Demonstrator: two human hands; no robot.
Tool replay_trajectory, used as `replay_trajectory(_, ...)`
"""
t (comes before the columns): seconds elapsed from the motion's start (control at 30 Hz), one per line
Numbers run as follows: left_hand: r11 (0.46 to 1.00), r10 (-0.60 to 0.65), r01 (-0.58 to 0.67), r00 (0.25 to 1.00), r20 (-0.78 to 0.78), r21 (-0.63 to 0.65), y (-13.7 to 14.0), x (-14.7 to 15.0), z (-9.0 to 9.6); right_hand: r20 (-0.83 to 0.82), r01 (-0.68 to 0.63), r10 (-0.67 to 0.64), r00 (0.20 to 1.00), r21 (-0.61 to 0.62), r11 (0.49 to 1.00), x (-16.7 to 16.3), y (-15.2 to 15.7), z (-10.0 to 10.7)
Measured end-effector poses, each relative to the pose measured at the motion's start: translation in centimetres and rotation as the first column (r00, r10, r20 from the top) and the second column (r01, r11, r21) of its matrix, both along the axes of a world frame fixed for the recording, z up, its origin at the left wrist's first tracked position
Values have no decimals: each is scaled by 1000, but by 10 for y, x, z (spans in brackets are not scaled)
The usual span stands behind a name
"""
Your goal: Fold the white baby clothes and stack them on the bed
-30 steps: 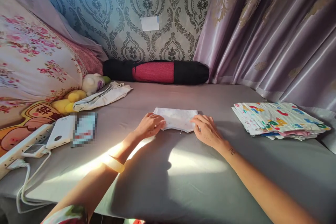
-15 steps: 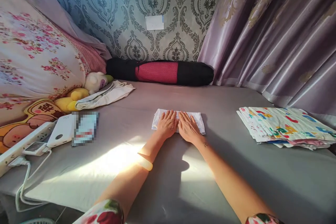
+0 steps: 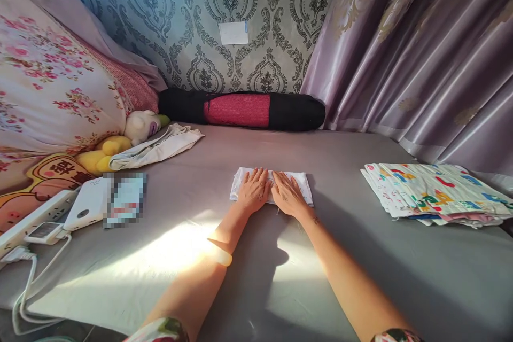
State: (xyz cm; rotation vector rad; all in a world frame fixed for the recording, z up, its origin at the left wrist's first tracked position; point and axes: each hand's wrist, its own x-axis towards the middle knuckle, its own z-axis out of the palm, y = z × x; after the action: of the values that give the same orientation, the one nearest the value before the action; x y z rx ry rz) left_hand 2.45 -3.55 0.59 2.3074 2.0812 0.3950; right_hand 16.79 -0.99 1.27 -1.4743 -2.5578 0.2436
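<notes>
A small folded white cloth (image 3: pixel 304 187) with faint printed marks lies on the grey bed sheet (image 3: pixel 344 155), in the middle of the view. Flat on its left half rests my left hand (image 3: pixel 255 190), fingers stretched forward. My right hand (image 3: pixel 286 192) lies flat on the right half, its fingers also extended and angled toward the left hand. The two hands almost meet at the cloth's centre. Neither one grips the fabric. Under the palms, the middle of the cloth is hidden.
To the right sits a stack of folded printed cloths (image 3: pixel 436 189). A black and red rolled bag (image 3: pixel 236 109) lies along the wall. At left are a crumpled pale cloth (image 3: pixel 156 147), plush toys (image 3: pixel 106 154), a white power bank (image 3: pixel 88 203) and a power strip (image 3: pixel 38 219) with cables.
Both hands stay flat on the folded cloth with hardly any movement. The view has shifted slightly, so the things at left appear a little further left.
</notes>
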Motion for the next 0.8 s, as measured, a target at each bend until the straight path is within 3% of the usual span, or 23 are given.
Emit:
replay_trajectory(0.13,998,20,-19,1000,-22,61,2,-3,2,8,-48,48,999,113,992,-1,3,1)
replay_trajectory(0.33,997,-33,30,999,-35,-75,5,-7,-5,17,-83,81,997,72,994,-5,5,-9)
replay_trajectory(0.57,1000,-21,21,999,-33,-16,6,-8,-9,15,-79,78,997,57,995,-4,7,-9)
replay_trajectory(0.8,998,32,-27,997,-69,65,-3,-10,1,6,16,-18,1000,155,988,2,0,-3)
